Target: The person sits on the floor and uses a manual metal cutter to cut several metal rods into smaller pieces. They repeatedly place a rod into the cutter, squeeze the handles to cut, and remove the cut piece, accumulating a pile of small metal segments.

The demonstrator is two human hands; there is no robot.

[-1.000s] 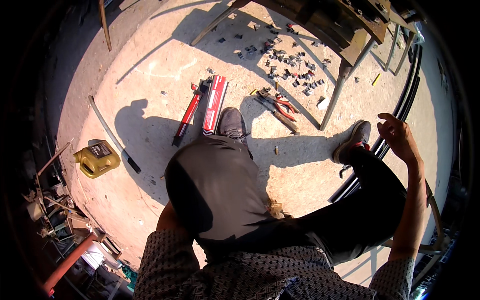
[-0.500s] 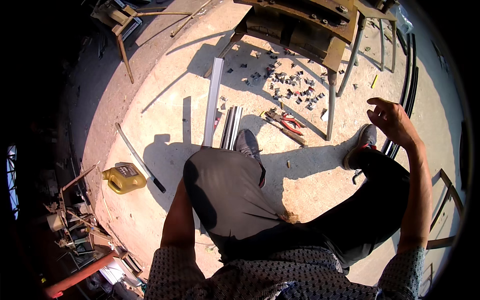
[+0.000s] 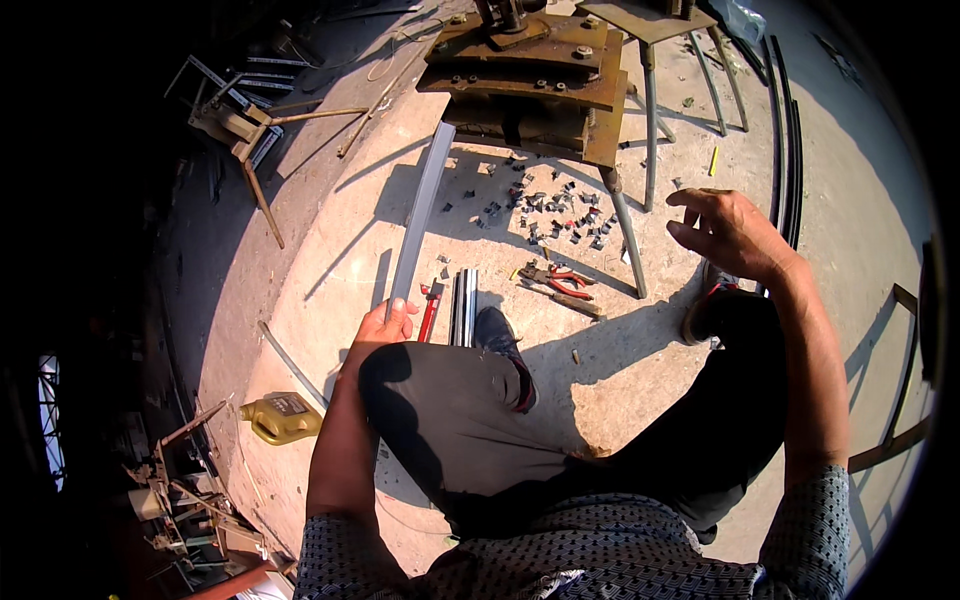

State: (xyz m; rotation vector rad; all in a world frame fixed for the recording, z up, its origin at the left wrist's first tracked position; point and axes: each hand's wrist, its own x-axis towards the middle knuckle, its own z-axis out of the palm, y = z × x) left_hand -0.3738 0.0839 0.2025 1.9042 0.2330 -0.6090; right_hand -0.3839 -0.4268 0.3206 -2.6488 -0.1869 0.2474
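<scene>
My left hand (image 3: pixel 389 321), beside my left knee, is closed round a long grey metal profile (image 3: pixel 421 215). The strip slants up and away from me, its far end close to the left edge of a rusty steel press on legs (image 3: pixel 530 120). My right hand (image 3: pixel 722 230) is raised over my right foot with fingers apart and curved, nothing in them. Below the profile, a red tool (image 3: pixel 430 311) and a bundle of metal profiles (image 3: pixel 464 308) lie on the ground by my left shoe (image 3: pixel 497 335).
Small dark metal cut-offs (image 3: pixel 565 213) are scattered under the press. Red-handled pliers (image 3: pixel 568 281) lie before me. A gold oil jug (image 3: pixel 283 417) stands at left, a wooden-legged stand (image 3: pixel 245 140) farther back. Long black bars (image 3: pixel 790 150) run along the right.
My left hand has come into view from behind the knee, raising the profile toward the press. My right hand has shifted slightly left. The view has tilted up and turned.
</scene>
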